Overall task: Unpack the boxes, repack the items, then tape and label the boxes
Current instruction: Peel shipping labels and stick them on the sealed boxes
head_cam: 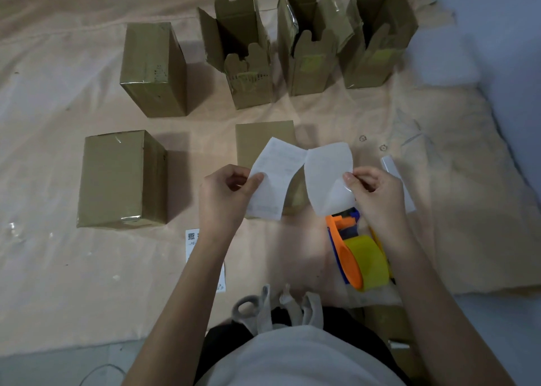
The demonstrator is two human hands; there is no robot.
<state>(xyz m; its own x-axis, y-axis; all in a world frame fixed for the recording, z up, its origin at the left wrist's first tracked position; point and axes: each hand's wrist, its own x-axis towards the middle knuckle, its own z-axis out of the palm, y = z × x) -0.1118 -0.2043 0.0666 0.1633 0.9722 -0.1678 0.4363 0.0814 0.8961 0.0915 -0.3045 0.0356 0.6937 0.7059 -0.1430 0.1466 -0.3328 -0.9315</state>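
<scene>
My left hand [227, 194] pinches the edge of a printed white label [275, 177]. My right hand [373, 192] pinches its glossy backing sheet [329, 177], and the two sheets are still joined at the top and spread apart like an open book. Both are held above a closed brown box [265, 139] lying flat on the cloth. Two taped boxes [153, 69] [123, 180] stand to the left. Three open boxes [243, 49] [310, 43] [377, 34] stand in a row at the back.
An orange and blue tape dispenser [355, 254] with a yellow roll lies under my right wrist. A printed label sheet [191, 245] lies below my left forearm, scissors [251, 306] near my lap, and a white strip [393, 169] at the right.
</scene>
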